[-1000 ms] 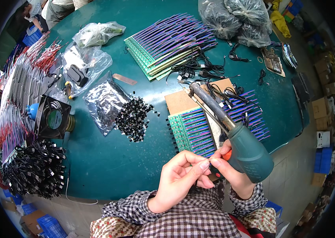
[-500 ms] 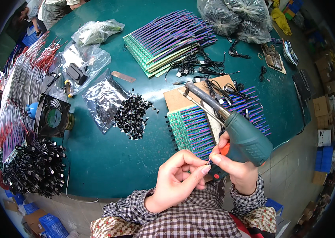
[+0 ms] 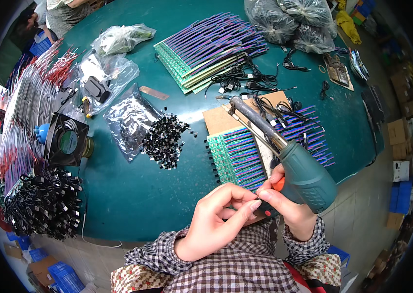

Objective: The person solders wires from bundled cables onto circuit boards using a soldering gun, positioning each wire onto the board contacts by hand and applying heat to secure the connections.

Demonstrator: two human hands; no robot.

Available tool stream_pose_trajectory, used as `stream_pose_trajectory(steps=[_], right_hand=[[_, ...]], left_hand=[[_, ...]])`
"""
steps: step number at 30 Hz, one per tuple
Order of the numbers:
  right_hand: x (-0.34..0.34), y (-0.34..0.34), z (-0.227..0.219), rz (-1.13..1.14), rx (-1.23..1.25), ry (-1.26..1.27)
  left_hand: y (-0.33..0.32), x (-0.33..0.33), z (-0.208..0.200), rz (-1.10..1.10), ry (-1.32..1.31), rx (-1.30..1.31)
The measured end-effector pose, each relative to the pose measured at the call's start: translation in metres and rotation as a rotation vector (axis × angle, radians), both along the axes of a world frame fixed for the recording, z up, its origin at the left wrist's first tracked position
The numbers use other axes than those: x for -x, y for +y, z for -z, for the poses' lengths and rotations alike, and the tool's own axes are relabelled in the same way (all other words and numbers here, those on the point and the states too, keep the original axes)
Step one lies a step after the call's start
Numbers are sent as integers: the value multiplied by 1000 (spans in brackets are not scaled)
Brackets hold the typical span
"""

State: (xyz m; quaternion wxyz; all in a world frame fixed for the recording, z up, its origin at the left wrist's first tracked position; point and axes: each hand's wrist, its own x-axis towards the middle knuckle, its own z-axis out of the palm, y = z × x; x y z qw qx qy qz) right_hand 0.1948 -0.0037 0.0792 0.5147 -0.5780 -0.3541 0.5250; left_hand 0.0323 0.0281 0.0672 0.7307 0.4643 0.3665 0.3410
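The left hand (image 3: 213,217) comes up from the lower edge, wrist bent inward, its back turned to the left. Its thumb and forefinger pinch a tiny dark piece (image 3: 258,198), with the other fingers curled loosely beneath. The right hand (image 3: 293,207) angles in from the other side, thumb pointing up and left; its thumb and forefinger tips close on the same piece, so the fingertips of both hands nearly meet. The piece is mostly hidden by them, held near the table's (image 3: 118,210) near edge, just below the boards (image 3: 226,156). Both forearms are in checked sleeves (image 3: 163,251). The heat gun (image 3: 309,176) slants behind the right hand; whether they touch is unclear.
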Motion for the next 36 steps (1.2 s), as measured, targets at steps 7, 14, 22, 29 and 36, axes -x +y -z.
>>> stream_pose_trajectory(steps=[7,14,22,29,36], right_hand=[[7,-4,6,73,-139,78],[0,-5,17,-22,-270,-167],[3,-19,19,147,-74,-84],[5,-30,24,156,-110,-208],[7,-13,-6,34,-167,-166]], left_hand=[[-15,-11,14,-151,-280,49],[-5,-12,15,-167,-380,225],[-3,-1,14,8,-244,310],[-11,-2,18,20,-335,392],[4,22,0,-48,-80,125]])
